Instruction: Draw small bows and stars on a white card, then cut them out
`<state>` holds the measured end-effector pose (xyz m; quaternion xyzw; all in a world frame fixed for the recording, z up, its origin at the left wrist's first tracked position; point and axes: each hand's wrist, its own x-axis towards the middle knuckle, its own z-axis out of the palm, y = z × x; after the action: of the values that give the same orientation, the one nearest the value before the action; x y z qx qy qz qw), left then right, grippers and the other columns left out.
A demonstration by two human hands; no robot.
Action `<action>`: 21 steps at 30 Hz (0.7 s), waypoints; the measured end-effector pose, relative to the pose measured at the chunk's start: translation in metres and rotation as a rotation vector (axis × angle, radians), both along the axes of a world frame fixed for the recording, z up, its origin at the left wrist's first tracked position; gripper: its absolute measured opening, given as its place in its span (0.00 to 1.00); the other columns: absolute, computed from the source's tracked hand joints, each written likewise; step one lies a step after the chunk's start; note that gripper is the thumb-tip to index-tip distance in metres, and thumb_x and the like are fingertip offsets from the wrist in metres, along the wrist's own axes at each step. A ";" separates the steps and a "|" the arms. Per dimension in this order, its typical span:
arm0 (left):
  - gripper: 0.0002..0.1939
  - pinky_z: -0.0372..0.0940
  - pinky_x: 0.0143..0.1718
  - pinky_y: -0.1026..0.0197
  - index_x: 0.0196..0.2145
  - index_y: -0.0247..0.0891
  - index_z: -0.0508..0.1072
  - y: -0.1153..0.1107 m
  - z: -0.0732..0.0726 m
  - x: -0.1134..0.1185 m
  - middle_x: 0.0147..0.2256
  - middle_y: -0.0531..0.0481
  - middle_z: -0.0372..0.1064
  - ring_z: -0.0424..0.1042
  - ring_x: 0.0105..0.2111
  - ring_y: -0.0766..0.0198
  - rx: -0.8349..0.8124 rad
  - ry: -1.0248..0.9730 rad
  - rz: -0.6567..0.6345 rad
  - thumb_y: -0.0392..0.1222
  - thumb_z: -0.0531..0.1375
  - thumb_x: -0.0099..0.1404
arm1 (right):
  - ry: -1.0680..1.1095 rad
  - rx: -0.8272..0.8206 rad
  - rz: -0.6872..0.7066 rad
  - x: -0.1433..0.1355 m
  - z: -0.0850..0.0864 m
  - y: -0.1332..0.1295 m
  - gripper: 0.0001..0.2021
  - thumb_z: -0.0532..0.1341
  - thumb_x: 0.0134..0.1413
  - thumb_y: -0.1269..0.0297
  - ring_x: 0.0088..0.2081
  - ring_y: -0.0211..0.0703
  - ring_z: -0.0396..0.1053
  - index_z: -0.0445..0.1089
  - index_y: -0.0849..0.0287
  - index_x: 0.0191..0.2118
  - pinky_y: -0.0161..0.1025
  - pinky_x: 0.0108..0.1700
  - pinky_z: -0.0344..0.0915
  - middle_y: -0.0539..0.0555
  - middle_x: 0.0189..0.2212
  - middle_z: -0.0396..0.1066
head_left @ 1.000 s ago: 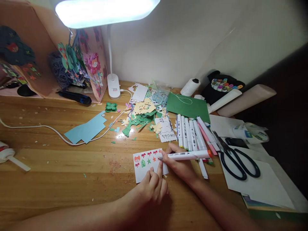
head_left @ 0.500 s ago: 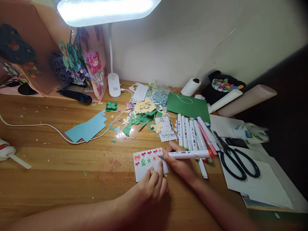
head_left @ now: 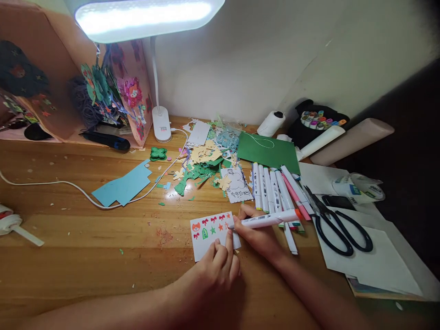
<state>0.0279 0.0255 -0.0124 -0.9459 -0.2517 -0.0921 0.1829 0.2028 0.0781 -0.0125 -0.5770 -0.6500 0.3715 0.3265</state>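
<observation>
A small white card (head_left: 202,250) lies on the table, drawn with red bows, a round orange face, a green tag shape, a green star and orange stars. My left hand (head_left: 220,266) rests on its lower right part, fingertips pressing it down, nothing gripped. In my right hand (head_left: 256,234) is a white marker (head_left: 270,219) with an orange end, held in a writing grip. Its tip is at the outline of an orange star near the card's right edge. Just behind the card lies another white card (head_left: 237,185) with black line drawings.
Several markers (head_left: 275,190) lie right of the cards, beside black-handled scissors (head_left: 338,233) on white paper. Paper scraps (head_left: 206,156) heap behind, near a green sheet (head_left: 270,149). A lamp (head_left: 161,123), its white cable and blue paper (head_left: 122,183) are at left.
The marker's orange end has tilted up slightly and its tip has moved a little at the star. My left hand stays on the card. The whole view has shifted slightly.
</observation>
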 end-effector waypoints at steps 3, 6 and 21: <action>0.11 0.59 0.44 0.55 0.42 0.28 0.66 0.000 -0.001 0.001 0.51 0.31 0.65 0.69 0.42 0.56 0.010 -0.013 0.005 0.40 0.52 0.66 | 0.020 -0.004 0.001 -0.001 -0.001 0.000 0.13 0.59 0.49 0.64 0.21 0.37 0.55 0.55 0.55 0.20 0.34 0.22 0.53 0.45 0.17 0.58; 0.11 0.59 0.45 0.54 0.41 0.28 0.67 0.000 -0.001 0.001 0.51 0.32 0.65 0.69 0.43 0.56 0.016 -0.012 -0.004 0.40 0.52 0.66 | 0.018 0.001 -0.001 -0.003 0.000 0.000 0.13 0.59 0.51 0.62 0.21 0.37 0.55 0.56 0.55 0.21 0.34 0.23 0.53 0.45 0.17 0.59; 0.10 0.60 0.44 0.55 0.41 0.28 0.67 0.000 0.001 0.000 0.50 0.32 0.66 0.69 0.42 0.56 -0.008 0.008 0.004 0.37 0.52 0.65 | -0.105 0.062 -0.008 -0.005 0.004 0.000 0.14 0.58 0.53 0.61 0.21 0.37 0.57 0.55 0.56 0.21 0.35 0.24 0.52 0.45 0.17 0.58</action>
<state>0.0283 0.0252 -0.0118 -0.9465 -0.2532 -0.0868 0.1805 0.1978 0.0776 -0.0082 -0.5879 -0.6751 0.3190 0.3112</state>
